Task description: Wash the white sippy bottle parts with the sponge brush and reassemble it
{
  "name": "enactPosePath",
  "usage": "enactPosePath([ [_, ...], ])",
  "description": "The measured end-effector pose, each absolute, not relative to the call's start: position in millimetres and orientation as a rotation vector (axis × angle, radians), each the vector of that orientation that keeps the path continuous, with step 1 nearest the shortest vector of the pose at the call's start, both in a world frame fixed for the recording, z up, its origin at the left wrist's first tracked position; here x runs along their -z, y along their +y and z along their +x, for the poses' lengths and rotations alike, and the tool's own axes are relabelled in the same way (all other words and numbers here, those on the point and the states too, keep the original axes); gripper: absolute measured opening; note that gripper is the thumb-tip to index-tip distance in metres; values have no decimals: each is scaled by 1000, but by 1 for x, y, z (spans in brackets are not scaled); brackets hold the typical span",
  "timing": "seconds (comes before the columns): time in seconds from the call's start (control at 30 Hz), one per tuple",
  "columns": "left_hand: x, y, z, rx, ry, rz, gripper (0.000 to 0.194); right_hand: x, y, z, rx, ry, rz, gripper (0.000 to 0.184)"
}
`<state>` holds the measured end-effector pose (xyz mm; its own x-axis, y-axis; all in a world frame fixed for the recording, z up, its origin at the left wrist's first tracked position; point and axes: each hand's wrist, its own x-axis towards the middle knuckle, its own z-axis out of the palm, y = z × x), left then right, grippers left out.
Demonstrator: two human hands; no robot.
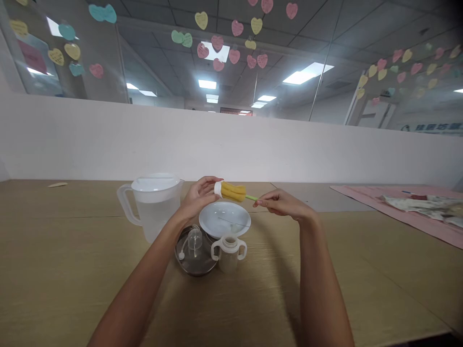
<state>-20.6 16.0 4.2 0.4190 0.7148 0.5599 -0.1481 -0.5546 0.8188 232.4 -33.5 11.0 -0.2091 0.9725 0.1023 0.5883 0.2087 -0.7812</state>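
Note:
My left hand is closed around a white bottle collar, above the left rim of a white bowl. Between thumb and fingers, my right hand pinches the thin green handle of a bottle brush. The brush's yellow sponge head points left and meets the collar; I cannot tell how far it reaches inside. Below the bowl stands an open baby bottle with two white handles. Beside it, a round metal tray holds a clear dome cap and a straw with a white weighted end.
A lidded translucent pitcher with liquid stands left of the bowl, partly behind my left arm. At the right, a pink cloth carries crumpled fabric. A white wall with glass above bounds the wooden table at the back.

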Motion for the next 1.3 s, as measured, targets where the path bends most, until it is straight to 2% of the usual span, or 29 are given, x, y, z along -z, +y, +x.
enactPosePath([
  [0.13,-2,15,-18,-1236,482,1854,37,-15,-37,223,-661,-1871,-1500,46],
  [0.27,0,15,-16,-1263,411,1886,39,-19,-43,224,-639,-1917,-1454,44],
  [0.5,-11,7,-22,-1279,447,1901,42,-23,-44,218,-475,-1721,-1403,49],
  [0.87,-13,-1,-23,-1318,396,1843,42,-20,-48,224,-767,-1880,-1415,39],
  [1.0,-11,3,-21,-1298,393,1858,45,-21,-49,227,-729,-1859,-1339,39],
  [1.17,-5,13,-21,-1185,505,1955,47,-19,-44,231,-611,-1810,-1448,41],
  [1.3,-1,18,-22,-1279,808,2205,46,-18,-48,241,-486,-1735,-1617,42],
])
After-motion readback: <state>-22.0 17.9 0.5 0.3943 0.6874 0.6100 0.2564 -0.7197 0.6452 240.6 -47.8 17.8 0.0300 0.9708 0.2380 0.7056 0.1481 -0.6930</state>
